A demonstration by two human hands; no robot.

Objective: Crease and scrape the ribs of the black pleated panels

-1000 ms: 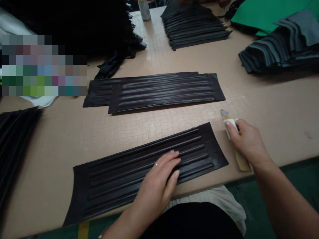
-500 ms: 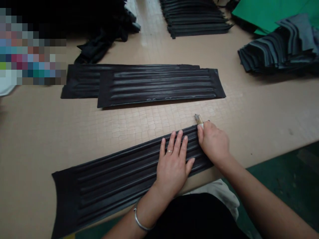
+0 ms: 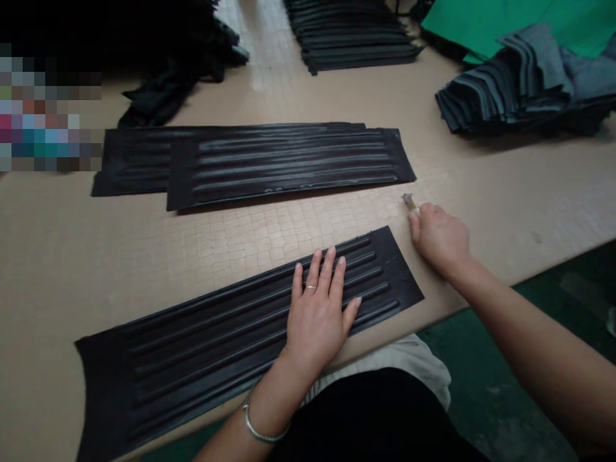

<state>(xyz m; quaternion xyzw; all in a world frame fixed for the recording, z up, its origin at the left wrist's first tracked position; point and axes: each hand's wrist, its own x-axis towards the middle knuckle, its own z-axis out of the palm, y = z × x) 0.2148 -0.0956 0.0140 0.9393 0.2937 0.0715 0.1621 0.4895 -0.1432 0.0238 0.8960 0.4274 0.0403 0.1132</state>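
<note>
A long dark ribbed leather-like panel (image 3: 206,327) lies slanted along the near edge of the table. My left hand (image 3: 317,311) rests flat on its ribs, fingers spread, with a ring on one finger and a bangle at the wrist. Just beyond the panel's right end, my right hand (image 3: 440,237) is closed around a small brush-like tool (image 3: 410,203). Its pale shaft and ragged grey tip stick out past the thumb, pointing away from me. The rest of the tool is hidden in the fist.
Two similar overlapping dark panels (image 3: 289,160) lie farther back. Behind them are a stack of black strips (image 3: 356,38), layered grey-black fabric pieces (image 3: 505,83), a green sheet (image 3: 520,25) and a dark heap (image 3: 158,90). The table's edge (image 3: 543,273) runs close to my body.
My right hand has moved off the panel's right end, right and away from me, with the tool still in it. My left hand stays on the panel. The whole view has shifted slightly.
</note>
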